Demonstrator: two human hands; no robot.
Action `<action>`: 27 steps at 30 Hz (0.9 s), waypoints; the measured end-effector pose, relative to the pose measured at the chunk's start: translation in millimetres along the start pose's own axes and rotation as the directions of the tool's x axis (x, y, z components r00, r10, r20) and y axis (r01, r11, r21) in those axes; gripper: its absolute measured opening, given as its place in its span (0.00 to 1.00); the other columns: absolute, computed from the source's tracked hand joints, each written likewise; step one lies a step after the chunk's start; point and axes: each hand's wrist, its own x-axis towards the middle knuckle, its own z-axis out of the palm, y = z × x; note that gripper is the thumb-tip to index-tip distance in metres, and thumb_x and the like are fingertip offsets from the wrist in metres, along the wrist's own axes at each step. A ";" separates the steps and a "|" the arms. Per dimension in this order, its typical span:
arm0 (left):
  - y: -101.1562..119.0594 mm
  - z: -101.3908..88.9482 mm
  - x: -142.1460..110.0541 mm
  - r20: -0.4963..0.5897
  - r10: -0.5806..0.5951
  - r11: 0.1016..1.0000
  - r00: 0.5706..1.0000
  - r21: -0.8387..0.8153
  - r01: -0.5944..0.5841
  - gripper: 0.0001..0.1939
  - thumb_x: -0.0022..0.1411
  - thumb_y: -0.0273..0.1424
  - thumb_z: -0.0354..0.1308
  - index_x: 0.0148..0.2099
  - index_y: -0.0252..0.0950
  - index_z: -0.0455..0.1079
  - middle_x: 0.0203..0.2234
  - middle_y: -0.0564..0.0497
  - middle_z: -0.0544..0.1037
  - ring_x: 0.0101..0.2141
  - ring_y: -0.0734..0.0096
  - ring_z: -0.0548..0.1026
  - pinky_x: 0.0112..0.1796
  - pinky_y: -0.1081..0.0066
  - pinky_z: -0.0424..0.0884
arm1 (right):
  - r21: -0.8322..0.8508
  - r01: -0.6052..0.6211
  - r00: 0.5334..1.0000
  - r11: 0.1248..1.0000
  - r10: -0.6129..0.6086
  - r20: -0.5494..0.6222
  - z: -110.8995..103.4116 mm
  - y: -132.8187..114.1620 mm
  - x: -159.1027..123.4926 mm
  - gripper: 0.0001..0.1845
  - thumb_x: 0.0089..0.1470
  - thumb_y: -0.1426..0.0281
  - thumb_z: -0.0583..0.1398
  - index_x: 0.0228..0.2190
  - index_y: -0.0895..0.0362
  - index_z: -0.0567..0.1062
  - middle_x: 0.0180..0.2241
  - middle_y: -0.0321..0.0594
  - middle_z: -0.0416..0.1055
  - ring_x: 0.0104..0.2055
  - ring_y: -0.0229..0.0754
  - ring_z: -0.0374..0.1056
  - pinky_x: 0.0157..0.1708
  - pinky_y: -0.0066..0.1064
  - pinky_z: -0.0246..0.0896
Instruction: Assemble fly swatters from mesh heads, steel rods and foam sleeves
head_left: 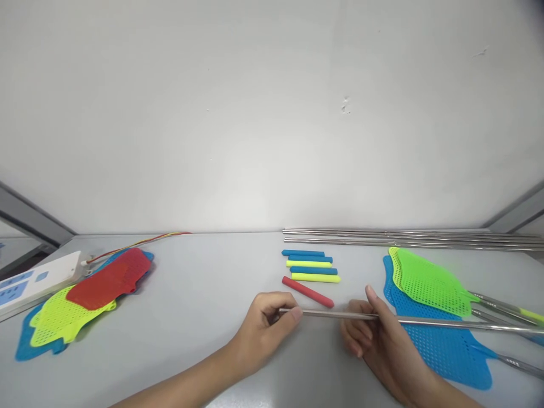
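My left hand (268, 328) pinches the left end of a thin metal rod (323, 313) between thumb and fingers. Loosely around that same rod, farther right, my right hand (382, 340) has its fingers curled and its thumb raised. The rod runs on past the right edge of view, above a blue fly swatter (442, 345). Just beyond my hands a red plastic tube (308, 292) lies aslant. Behind it are several blue and yellow tubes, among them a yellow tube (317, 278) and a blue tube (313, 271), lying side by side.
More metal rods (408, 239) lie along the wall. A green fly swatter (433, 280) overlaps the blue one at right. At left are loose swatter heads: red (113, 280), yellow (63, 317) and blue (29, 340). Near them are a white power strip (42, 277) and thin wires (136, 245).
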 end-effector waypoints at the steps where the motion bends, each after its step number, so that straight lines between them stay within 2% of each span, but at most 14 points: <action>1: -1.6 -0.8 0.3 -0.025 0.007 1.000 1.000 -0.027 -0.007 0.15 0.56 0.34 0.48 0.20 0.33 0.57 0.15 0.57 0.55 0.19 0.80 0.53 0.20 0.75 0.49 | 0.013 0.023 1.000 1.000 -0.023 -0.014 -0.1 -0.1 0.4 0.28 0.51 0.51 0.40 0.12 0.57 0.55 0.14 0.31 0.47 0.18 0.34 0.50 0.22 0.28 0.44; 7: -14.2 -4.5 3.2 -0.159 -0.014 0.973 0.987 -0.229 -0.023 0.13 0.56 0.30 0.47 0.20 0.34 0.56 0.13 0.59 0.52 0.18 0.80 0.50 0.21 0.74 0.46 | 0.065 0.146 0.984 0.987 -0.139 -0.109 0.2 -3.0 0.4 0.26 0.52 0.55 0.45 0.10 0.57 0.54 0.12 0.30 0.44 0.15 0.34 0.47 0.19 0.29 0.41; 11: -17.5 -6.1 5.7 -0.207 -0.034 0.946 0.978 -0.323 -0.035 0.13 0.56 0.28 0.46 0.19 0.34 0.54 0.12 0.59 0.50 0.17 0.80 0.49 0.20 0.74 0.45 | 0.107 0.301 0.937 0.948 -0.273 -0.219 -3.2 -6.5 0.5 0.29 0.50 0.51 0.43 0.08 0.56 0.54 0.11 0.30 0.42 0.14 0.34 0.46 0.18 0.29 0.39; 13: -16.7 -6.6 6.7 -0.213 -0.034 0.927 0.976 -0.373 -0.049 0.13 0.55 0.28 0.46 0.19 0.34 0.55 0.13 0.59 0.50 0.17 0.80 0.49 0.20 0.74 0.45 | 0.134 0.329 0.920 0.935 -0.285 -0.268 -4.5 -7.3 1.7 0.29 0.50 0.51 0.44 0.08 0.56 0.53 0.11 0.30 0.41 0.14 0.34 0.45 0.17 0.29 0.38; 16: -13.3 -7.1 7.8 -0.186 -0.023 0.911 0.982 -0.409 -0.056 0.14 0.56 0.30 0.47 0.19 0.33 0.56 0.13 0.59 0.50 0.17 0.81 0.50 0.20 0.74 0.45 | 0.146 0.306 0.916 0.941 -0.249 -0.316 -4.7 -6.6 4.1 0.27 0.51 0.56 0.47 0.08 0.56 0.53 0.11 0.30 0.41 0.13 0.33 0.43 0.17 0.29 0.38; 21: -8.3 -6.7 9.2 -0.134 -0.011 0.909 0.991 -0.415 -0.046 0.15 0.57 0.33 0.48 0.20 0.33 0.58 0.14 0.59 0.52 0.17 0.81 0.51 0.21 0.75 0.46 | 0.127 0.277 0.928 0.952 -0.231 -0.293 -4.7 -4.4 6.1 0.25 0.52 0.61 0.48 0.09 0.56 0.52 0.11 0.29 0.41 0.13 0.33 0.44 0.17 0.29 0.39; 27: -11.0 -6.3 7.3 -0.108 0.024 0.910 0.994 -0.409 -0.066 0.16 0.57 0.34 0.48 0.19 0.33 0.58 0.12 0.57 0.55 0.18 0.79 0.52 0.22 0.74 0.48 | -0.018 0.247 0.950 0.969 -0.245 -0.194 -4.7 -2.5 5.3 0.25 0.52 0.60 0.47 0.09 0.56 0.51 0.12 0.30 0.42 0.15 0.34 0.44 0.18 0.30 0.39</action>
